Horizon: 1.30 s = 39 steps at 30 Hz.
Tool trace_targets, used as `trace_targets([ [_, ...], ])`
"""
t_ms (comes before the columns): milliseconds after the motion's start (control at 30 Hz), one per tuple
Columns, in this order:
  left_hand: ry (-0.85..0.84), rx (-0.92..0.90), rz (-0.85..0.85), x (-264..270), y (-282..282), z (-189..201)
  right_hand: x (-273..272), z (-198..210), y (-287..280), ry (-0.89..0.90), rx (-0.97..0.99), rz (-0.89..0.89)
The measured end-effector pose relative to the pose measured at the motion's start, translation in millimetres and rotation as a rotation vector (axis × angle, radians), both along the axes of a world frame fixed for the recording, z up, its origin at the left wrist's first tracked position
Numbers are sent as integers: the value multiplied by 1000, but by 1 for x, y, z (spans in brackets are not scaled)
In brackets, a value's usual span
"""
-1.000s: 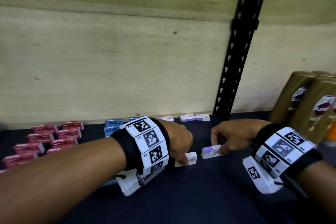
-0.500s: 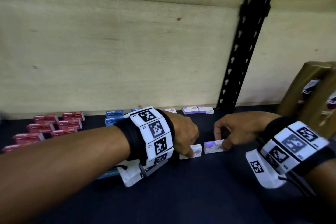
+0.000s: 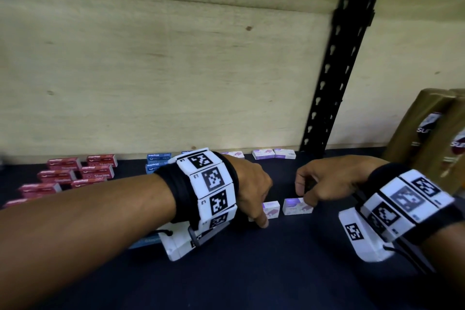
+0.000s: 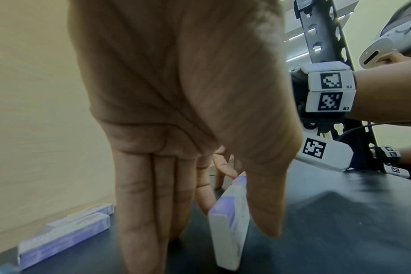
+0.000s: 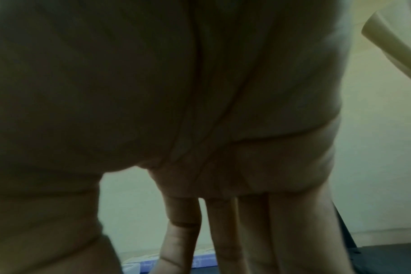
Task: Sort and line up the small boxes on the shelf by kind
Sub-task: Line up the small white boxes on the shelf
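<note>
Boxes in hand: two small purple boxes, the left purple box point(image 3: 271, 209) and the right purple box point(image 3: 297, 206), stand just beside each other near the middle of the dark shelf point(image 3: 276, 272).
How they will handle: they look light and stiff, like thin card. I think they could tip or slide with a small push. Best to hold each one by its two long sides.
Left hand point(image 3: 253, 187): fingers straight behind the left purple box, thumb in front. It pinches that box.
Right hand point(image 3: 327, 184): fingers bent down, tips on the right purple box. It looks like a pinch, but the wrist view is dark.
Other boxes: more purple boxes point(image 3: 274, 153) wait far back by the wall. Blue boxes point(image 3: 158, 158) sit left of them. Red boxes point(image 3: 75, 171) sit far left.
</note>
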State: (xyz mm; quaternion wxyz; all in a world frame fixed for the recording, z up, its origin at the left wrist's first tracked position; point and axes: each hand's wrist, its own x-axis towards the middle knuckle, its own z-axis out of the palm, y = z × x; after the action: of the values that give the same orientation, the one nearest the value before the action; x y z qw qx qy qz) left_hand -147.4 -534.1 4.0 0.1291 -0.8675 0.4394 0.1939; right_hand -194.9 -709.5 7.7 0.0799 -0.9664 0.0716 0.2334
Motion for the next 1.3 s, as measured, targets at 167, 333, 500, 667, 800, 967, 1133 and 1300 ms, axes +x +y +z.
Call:
trace_targets([
  [167, 41, -27, 51, 6, 3, -1, 8, -5, -7, -18, 119, -106],
  [333, 159, -150, 162, 26, 8, 5, 26, -6, -14, -25, 229, -228],
  [500, -28, -301, 186, 58, 12, 14, 59, -3, -28, -134, 112, -118],
  [667, -180, -217, 200, 97, 8, 16, 91, -1, -38, -258, -59, -12],
  [800, -222, -134, 215, 120, 0, 10, 113, -5, -44, -213, -144, -6],
  [967, -158, -88, 235, 134, -11, 1, 131, -12, -47, -170, -164, -8],
  [1133, -171, -51, 216, 135, -16, 0, 135, -13, -46, -167, -201, 10],
  [1300, -177, -105, 215, 137, -6, -4, 135, -16, -44, -146, -256, 13],
])
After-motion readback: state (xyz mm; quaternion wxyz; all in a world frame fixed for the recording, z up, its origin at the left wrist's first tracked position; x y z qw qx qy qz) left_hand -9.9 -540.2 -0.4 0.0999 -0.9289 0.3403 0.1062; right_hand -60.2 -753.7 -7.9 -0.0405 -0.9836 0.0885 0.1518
